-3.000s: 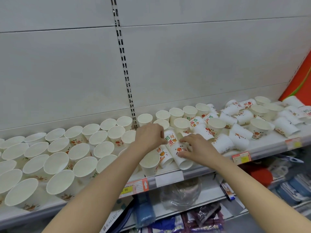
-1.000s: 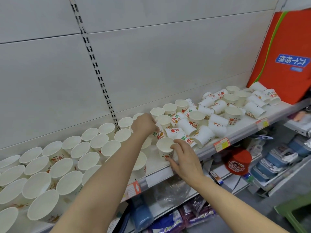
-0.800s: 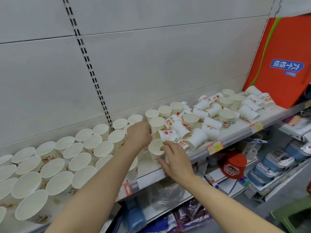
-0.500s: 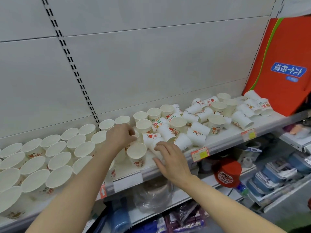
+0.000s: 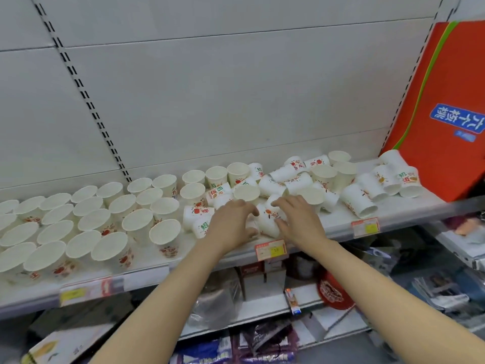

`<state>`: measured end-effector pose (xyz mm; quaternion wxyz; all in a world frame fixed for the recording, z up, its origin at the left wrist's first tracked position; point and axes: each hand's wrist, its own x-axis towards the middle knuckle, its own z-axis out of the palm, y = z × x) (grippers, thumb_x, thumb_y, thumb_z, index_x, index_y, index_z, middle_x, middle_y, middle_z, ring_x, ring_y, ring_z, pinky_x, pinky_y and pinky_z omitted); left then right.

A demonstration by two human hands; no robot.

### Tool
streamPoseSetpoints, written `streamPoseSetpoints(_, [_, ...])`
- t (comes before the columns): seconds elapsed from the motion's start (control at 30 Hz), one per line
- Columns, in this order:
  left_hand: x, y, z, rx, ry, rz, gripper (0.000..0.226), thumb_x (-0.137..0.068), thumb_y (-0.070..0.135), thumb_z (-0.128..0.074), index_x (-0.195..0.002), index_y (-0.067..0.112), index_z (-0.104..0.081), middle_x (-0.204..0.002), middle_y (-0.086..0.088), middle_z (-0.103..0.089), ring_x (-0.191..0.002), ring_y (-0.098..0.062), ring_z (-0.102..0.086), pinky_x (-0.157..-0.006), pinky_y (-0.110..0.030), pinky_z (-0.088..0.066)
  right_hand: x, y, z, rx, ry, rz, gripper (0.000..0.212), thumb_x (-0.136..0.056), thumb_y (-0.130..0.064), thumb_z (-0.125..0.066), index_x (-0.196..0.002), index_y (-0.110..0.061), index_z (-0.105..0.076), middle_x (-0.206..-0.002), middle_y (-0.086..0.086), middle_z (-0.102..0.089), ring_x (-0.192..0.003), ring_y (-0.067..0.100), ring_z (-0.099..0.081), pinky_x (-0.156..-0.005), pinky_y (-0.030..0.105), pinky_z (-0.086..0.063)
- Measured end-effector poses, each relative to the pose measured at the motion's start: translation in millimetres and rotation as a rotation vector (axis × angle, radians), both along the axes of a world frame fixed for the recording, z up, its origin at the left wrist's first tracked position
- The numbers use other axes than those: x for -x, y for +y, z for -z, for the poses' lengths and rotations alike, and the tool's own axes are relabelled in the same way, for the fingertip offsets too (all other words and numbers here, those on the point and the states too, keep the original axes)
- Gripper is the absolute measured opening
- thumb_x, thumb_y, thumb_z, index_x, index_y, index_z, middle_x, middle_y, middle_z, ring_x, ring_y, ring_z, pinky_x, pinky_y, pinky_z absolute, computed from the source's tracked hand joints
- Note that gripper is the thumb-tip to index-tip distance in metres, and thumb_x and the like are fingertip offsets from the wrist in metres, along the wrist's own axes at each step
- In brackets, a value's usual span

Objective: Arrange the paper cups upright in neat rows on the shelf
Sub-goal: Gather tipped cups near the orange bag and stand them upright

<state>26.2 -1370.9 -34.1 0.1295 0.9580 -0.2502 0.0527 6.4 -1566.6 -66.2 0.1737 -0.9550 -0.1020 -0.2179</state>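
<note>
White paper cups with red and green print fill the shelf [image 5: 147, 261]. On the left they stand upright in rows [image 5: 86, 224]. From the middle to the right, a jumbled pile [image 5: 301, 179] mixes lying and upright cups. My right hand [image 5: 300, 223] grips a toppled cup [image 5: 267, 219] at the pile's front, index finger on top and thumb on its near side. My left hand [image 5: 231, 224] is right beside it, fingers and thumb curled round a lying cup that the palm mostly hides. More toppled cups [image 5: 196, 218] lie just left of that hand.
A perforated upright strip [image 5: 86, 101] runs up the grey back panel. An orange bag [image 5: 446, 114] leans at the shelf's right end. Price tags [image 5: 271, 249] hang on the front rail. Packaged goods crowd the lower shelf [image 5: 262, 306].
An upright cup now stands at the front right end of the rows. Both hands have moved right, from the rows' edge onto the toppled cups at the pile's front.
</note>
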Motion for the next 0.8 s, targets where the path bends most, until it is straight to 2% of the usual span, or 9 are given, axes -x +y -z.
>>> streamPoseSetpoints(0.13, [-3,-3,2,0.053,-0.038,-0.034,0.037,-0.085,0.040,-0.068,-0.119,0.031,-0.060,-0.119,0.007,-0.059,-0.110,-0.015,-0.052,-0.081,-0.032,-0.046,-12,-16,3,-0.003,-0.024,0.048,0.032,-0.082,-0.014,-0.066,-0.114,-0.012,-0.063,-0.112,0.004,-0.063,-0.107,0.029,-0.050,-0.088,0.038,-0.042])
streamPoseSetpoints(0.27, [-19,-21,-11,0.092,-0.086,-0.055,0.033,-0.088,0.041,-0.064,-0.118,0.026,-0.064,-0.112,0.007,-0.065,-0.103,-0.015,-0.056,-0.078,-0.031,-0.047,-28,-35,-12,0.029,-0.097,0.088,0.029,-0.076,-0.007,-0.070,-0.104,-0.011,-0.068,-0.098,0.007,-0.069,-0.097,0.033,-0.055,-0.081,0.042,-0.045])
streamPoseSetpoints(0.37, [-34,-46,-18,0.099,-0.078,-0.048,0.031,-0.088,0.039,-0.063,-0.116,0.025,-0.066,-0.110,0.006,-0.067,-0.103,-0.017,-0.057,-0.078,-0.033,-0.049,-27,-57,-23,-0.054,-0.131,0.182,0.029,-0.078,-0.008,-0.069,-0.107,-0.010,-0.068,-0.101,0.006,-0.069,-0.099,0.032,-0.055,-0.083,0.042,-0.046])
streamPoseSetpoints(0.57, [-47,-88,-14,0.091,-0.050,0.021,0.030,-0.087,0.038,-0.064,-0.115,0.026,-0.067,-0.110,0.005,-0.068,-0.102,-0.017,-0.059,-0.078,-0.034,-0.052,5,-110,-1,-0.061,-0.119,0.328,0.027,-0.078,-0.009,-0.071,-0.105,-0.010,-0.069,-0.099,0.005,-0.069,-0.096,0.030,-0.057,-0.083,0.039,-0.047])
streamPoseSetpoints(0.67, [-47,-115,-17,0.103,-0.059,0.078,0.031,-0.088,0.038,-0.064,-0.116,0.027,-0.067,-0.111,0.006,-0.066,-0.102,-0.016,-0.058,-0.074,-0.030,-0.047,15,-141,1,-0.058,-0.151,0.441,0.027,-0.080,-0.011,-0.070,-0.107,-0.010,-0.068,-0.104,0.006,-0.068,-0.098,0.028,-0.055,-0.087,0.037,-0.045])
streamPoseSetpoints(0.8, [-48,-166,-23,0.111,-0.064,0.141,0.030,-0.089,0.038,-0.062,-0.117,0.028,-0.066,-0.112,0.006,-0.065,-0.106,-0.017,-0.055,-0.080,-0.033,-0.047,9,-194,-3,-0.198,-0.097,0.556,0.028,-0.087,-0.016,-0.063,-0.115,-0.012,-0.064,-0.113,0.006,-0.063,-0.109,0.027,-0.049,-0.091,0.038,-0.042])
